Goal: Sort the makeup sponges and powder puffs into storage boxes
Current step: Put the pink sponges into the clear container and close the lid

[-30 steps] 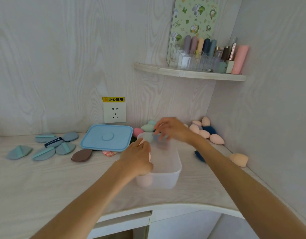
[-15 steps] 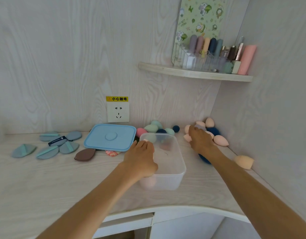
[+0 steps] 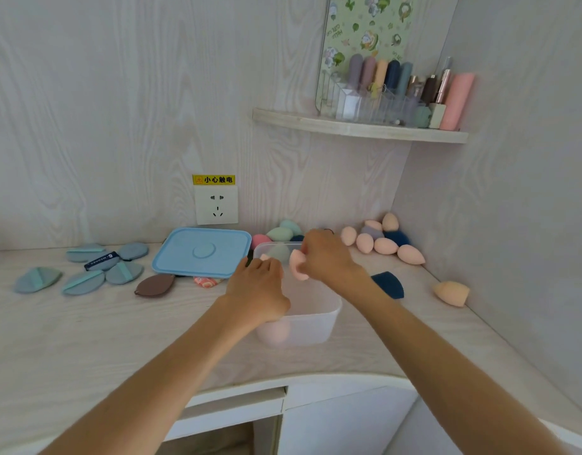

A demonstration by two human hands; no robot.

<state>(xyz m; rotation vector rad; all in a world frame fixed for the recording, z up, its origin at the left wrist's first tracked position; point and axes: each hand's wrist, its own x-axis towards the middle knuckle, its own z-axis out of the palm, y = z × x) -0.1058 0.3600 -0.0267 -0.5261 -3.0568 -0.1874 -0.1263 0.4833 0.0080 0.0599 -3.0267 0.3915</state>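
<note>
A clear plastic storage box (image 3: 315, 320) stands on the desk in front of me. My left hand (image 3: 258, 290) grips its left rim. Above the box's open top, my right hand (image 3: 325, 254) holds a pink makeup sponge (image 3: 297, 266). A pale pink sponge (image 3: 274, 333) shows through the box's front wall. More peach sponges (image 3: 386, 246) lie in the right corner, green and pink ones (image 3: 278, 234) behind the box. Grey-blue powder puffs (image 3: 86, 270) and a brown puff (image 3: 155, 285) lie at the left.
The box's blue lid (image 3: 202, 252) lies left of the box, under a wall socket (image 3: 216, 205). A dark blue puff (image 3: 389, 284) and a lone peach sponge (image 3: 452, 292) lie at the right. A corner shelf (image 3: 358, 128) with cosmetics hangs above.
My right hand went out to the peach sponges at the right, took a pink one and came back over the box. The left hand has stayed on the box rim.
</note>
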